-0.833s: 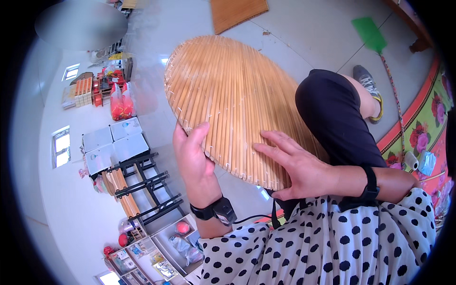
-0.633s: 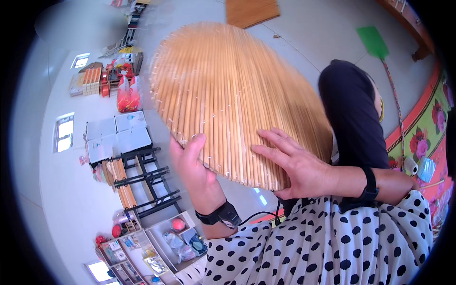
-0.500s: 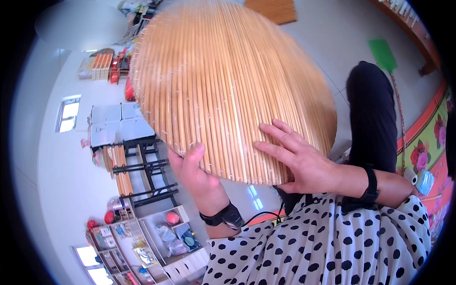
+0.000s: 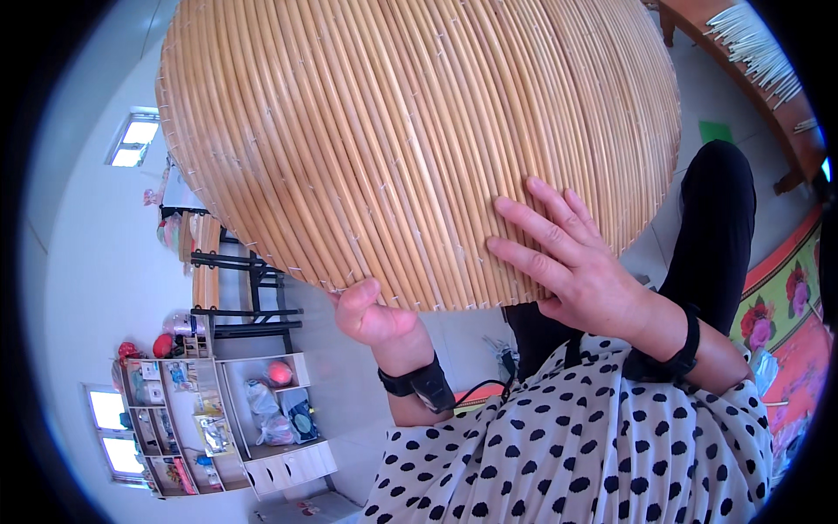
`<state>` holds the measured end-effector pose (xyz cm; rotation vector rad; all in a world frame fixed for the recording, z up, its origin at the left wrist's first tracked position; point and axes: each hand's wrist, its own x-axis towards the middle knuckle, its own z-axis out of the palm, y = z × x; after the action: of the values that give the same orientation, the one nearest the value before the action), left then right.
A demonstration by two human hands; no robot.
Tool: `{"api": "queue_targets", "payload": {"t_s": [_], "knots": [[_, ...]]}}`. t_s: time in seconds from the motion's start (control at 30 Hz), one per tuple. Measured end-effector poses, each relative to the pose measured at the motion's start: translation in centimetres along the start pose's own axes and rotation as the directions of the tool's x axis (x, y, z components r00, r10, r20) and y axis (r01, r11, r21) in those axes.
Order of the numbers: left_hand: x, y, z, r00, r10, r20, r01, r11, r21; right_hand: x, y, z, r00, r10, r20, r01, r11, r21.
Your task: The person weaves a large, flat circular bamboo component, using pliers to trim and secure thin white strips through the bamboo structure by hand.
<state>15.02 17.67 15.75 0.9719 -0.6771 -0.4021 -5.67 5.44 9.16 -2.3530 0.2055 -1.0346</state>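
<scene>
A large round mat of sewn plant stalks (image 4: 384, 148) fills the upper middle, its tan stalks running side by side with small white stitches across them. At its near left edge my left hand (image 4: 380, 323) is closed on the rim, thumb on the upper face; its other fingers are mostly hidden beneath. My right hand (image 4: 580, 262) rests on the near right part of the mat, fingers laid over the stalks and slightly apart, the thumb tucked at the near rim. The mat is held up in front of me, its far edge cut off by the picture's top.
On the left stand a shelf unit (image 4: 229, 445) with bags and small goods, and a black-legged wooden rack (image 4: 253, 284). My dark-trousered knee (image 4: 720, 196) rises at the right, by a flowered cloth (image 4: 777, 306). Pale stalks (image 4: 755, 48) lie on a brown wooden table (image 4: 738, 74) at the far right.
The mat has come closer and covers more of the view, its near rim a little higher. Both hands have stayed on it. My view has shifted, showing more of the stalks on the table.
</scene>
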Motion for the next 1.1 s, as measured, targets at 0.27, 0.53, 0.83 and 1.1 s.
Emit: {"api": "queue_targets", "payload": {"t_s": [0.27, 0.53, 0.83, 1.1], "knots": [[-0.2, -0.4, 1.1, 0.998, 0.010, -0.067, -0.005, 0.997, 0.071, 0.0, -0.7, -0.7, 0.999, 0.030, 0.013, -0.028, 0.994, -0.103], [-0.9, -0.8, 1.3, 0.999, 0.010, 0.034, -0.002, 0.976, -0.216, -0.2, -0.9, -0.8, 0.998, 0.047, 0.032, -0.040, 0.981, -0.190], [-1.1, -2.7, -1.6, 0.996, -0.064, 0.069, 0.079, 0.965, -0.252, -0.8, -0.7, -1.0, 0.998, 0.045, 0.042, -0.038, 0.987, -0.153], [-1.5, -1.6, 0.4, 0.994, -0.087, 0.060, 0.100, 0.959, -0.265, -1.1, -0.7, -1.3, 0.998, 0.039, 0.055, -0.031, 0.987, -0.155]]}}
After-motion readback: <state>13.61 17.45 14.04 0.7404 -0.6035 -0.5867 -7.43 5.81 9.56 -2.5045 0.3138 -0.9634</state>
